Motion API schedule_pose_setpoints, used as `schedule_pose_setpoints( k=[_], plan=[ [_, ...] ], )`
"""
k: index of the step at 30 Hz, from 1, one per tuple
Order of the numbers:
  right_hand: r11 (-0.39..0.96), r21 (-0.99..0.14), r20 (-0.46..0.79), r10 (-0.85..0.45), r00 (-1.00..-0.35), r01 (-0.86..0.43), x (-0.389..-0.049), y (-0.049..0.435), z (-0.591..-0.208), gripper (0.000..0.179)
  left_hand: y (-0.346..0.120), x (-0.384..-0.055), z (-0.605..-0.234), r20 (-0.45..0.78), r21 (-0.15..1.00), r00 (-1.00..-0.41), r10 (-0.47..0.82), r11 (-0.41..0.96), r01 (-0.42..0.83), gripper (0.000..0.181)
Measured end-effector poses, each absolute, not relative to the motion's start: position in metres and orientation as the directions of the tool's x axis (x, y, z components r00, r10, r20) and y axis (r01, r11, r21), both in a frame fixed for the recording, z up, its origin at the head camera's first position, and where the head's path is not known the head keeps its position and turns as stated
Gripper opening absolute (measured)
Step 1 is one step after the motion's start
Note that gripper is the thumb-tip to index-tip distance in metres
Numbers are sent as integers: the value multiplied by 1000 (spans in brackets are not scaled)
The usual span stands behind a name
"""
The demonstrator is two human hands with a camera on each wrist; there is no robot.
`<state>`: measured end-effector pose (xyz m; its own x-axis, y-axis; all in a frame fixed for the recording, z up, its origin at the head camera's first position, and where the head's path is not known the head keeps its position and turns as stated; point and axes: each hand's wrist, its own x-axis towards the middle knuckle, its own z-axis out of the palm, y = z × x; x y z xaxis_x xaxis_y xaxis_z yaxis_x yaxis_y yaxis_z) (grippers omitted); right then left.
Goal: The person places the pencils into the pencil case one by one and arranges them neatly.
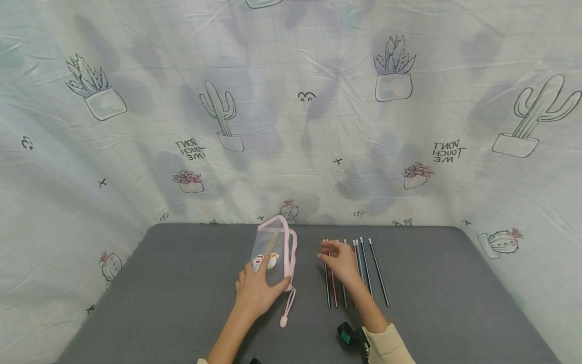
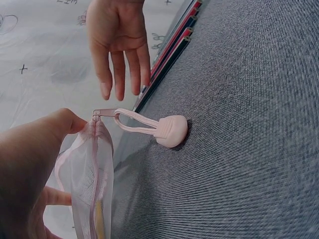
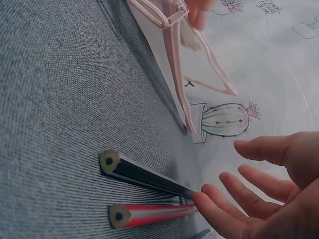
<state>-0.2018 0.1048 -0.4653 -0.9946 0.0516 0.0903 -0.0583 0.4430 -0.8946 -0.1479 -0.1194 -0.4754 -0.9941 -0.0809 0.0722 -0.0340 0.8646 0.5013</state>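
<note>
A clear mesh zip pouch (image 1: 260,244) with pink trim and round stickers stands on the grey table. My left hand (image 1: 256,293) grips it, with the thumb at the zip end and fingers on the far side. A yellowish stick (image 2: 100,219) shows inside the pouch. From the zip hangs a pink cord pull (image 2: 171,131), its end on the table. My right hand (image 1: 342,262) is over the left part of a row of pencils, fingers loosely bent and holding nothing. A black pencil (image 3: 144,173) and a red pencil (image 3: 154,215) lie nearest to it.
Several more pencils, among them a dark pencil (image 1: 379,273) at the right end, lie roughly side by side on the grey table (image 1: 182,283). A pale curtain (image 1: 282,126) printed with cacti hangs behind and at both sides.
</note>
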Motion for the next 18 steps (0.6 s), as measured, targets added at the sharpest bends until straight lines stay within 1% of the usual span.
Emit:
schedule_pose_setpoints(
  k=[4,10,18],
  plan=[
    [464,-885,72,56,-996,-37,-203,104,-467,36,-119,-148,-475,60,501,-995,-82,864,-41,86],
    [454,-890,65,51,-997,-35,-204,103,-470,37,-119,-149,-475,45,504,-996,-82,863,-48,86],
    [487,-873,49,59,-997,-14,-202,100,-469,42,-119,-149,-475,49,499,-996,-80,865,-45,86]
  ],
)
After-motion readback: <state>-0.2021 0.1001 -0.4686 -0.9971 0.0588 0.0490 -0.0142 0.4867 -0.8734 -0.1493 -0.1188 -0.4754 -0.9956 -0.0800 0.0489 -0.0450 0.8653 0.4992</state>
